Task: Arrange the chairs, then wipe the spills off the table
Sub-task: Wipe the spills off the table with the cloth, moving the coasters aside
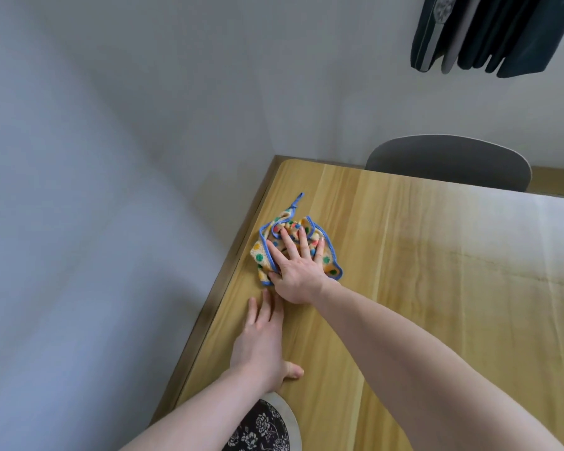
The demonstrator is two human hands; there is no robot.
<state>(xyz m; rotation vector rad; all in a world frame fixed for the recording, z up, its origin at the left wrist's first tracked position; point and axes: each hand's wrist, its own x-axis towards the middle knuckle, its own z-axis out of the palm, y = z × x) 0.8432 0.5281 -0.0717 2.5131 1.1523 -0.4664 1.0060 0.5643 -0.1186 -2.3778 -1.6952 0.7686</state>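
Observation:
A crumpled yellow cloth point(329, 255) with coloured dots and a blue hem lies near the far left corner of the wooden table point(437, 271). My right hand point(295, 268) presses flat on the cloth, fingers spread over it. My left hand point(261, 343) rests flat on the bare tabletop just in front of the cloth, close to the left edge, fingers extended and holding nothing. A grey chair point(450, 162) stands pushed in at the table's far side; only its backrest shows.
The table's left edge runs along a white wall point(111, 190). Dark clothes point(492, 30) hang at the top right. A chair edge with dark floral fabric point(264, 428) sits under my left forearm. A faint streak crosses the tabletop at right.

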